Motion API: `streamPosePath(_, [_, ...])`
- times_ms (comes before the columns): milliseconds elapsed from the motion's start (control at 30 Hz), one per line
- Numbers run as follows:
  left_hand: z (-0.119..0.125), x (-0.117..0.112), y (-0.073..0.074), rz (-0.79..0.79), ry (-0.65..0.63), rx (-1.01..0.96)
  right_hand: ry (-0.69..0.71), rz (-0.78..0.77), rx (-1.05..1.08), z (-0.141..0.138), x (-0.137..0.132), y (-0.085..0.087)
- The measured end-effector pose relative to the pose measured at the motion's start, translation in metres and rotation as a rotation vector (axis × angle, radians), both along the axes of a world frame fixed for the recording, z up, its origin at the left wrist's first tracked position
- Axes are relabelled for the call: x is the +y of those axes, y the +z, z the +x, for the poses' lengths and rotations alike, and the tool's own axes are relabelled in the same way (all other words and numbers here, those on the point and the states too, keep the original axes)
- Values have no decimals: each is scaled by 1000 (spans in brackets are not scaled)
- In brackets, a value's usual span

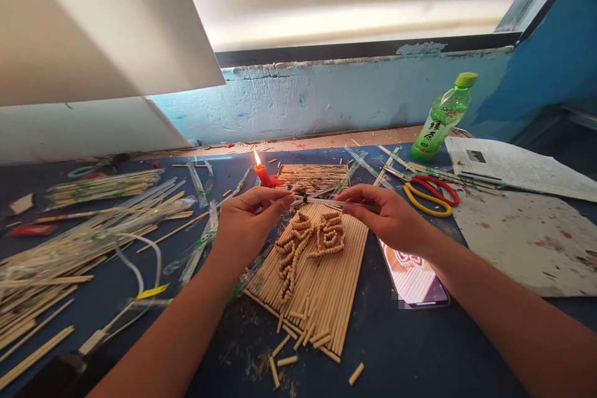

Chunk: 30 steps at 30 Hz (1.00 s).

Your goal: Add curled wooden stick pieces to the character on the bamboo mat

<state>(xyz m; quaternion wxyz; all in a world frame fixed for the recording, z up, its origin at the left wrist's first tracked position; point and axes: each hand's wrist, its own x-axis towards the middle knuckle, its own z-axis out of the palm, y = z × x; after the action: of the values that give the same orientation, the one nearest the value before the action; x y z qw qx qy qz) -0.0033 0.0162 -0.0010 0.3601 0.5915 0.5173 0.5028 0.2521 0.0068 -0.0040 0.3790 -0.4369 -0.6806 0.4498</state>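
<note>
In the head view, the left hand (249, 219) and the right hand (390, 219) meet over a dark blue table (420, 354). Between them they hold a thin pale stick (326, 202) level. The left thumb and forefinger pinch one end and the right fingertips pinch the other, and a small dark bit sits on the stick near the left fingertips. The stick hangs above the far edge of a flat mat of side-by-side bamboo sticks (326, 298), which carries short round stick pieces laid out as characters (310, 241). Just beyond it a lit red candle (262, 173) stands beside a second, darker stick mat (311, 175). A smartphone with a lit screen (415, 280) lies beside the mat, under the right wrist. Far right, a green plastic bottle with a green cap (444, 117) leans tilted; how much it holds cannot be told. Scissors with red and yellow handles (431, 196) lie near it, and a printed paper sheet (513, 168) is beyond them. On the left, clear plastic sleeves (105, 186) hold bundles of pale sticks, with loose ones strewn around.
</note>
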Motion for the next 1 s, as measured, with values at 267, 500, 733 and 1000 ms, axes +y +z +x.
streamPosePath(267, [1, -1, 2, -17, 20, 17, -9, -12, 33, -1, 0, 0])
streamPosePath(500, [3, -4, 8, -95, 31, -6, -115, -46, 57, 1, 2, -1])
streamPosePath(733, [-1, 0, 6, -157, -70, -183, -218, -78, 122, 8, 11, -8])
streamPosePath(1000, [0, -3, 9, -140, -75, -171, -50, -109, 103, 2, 3, 1])
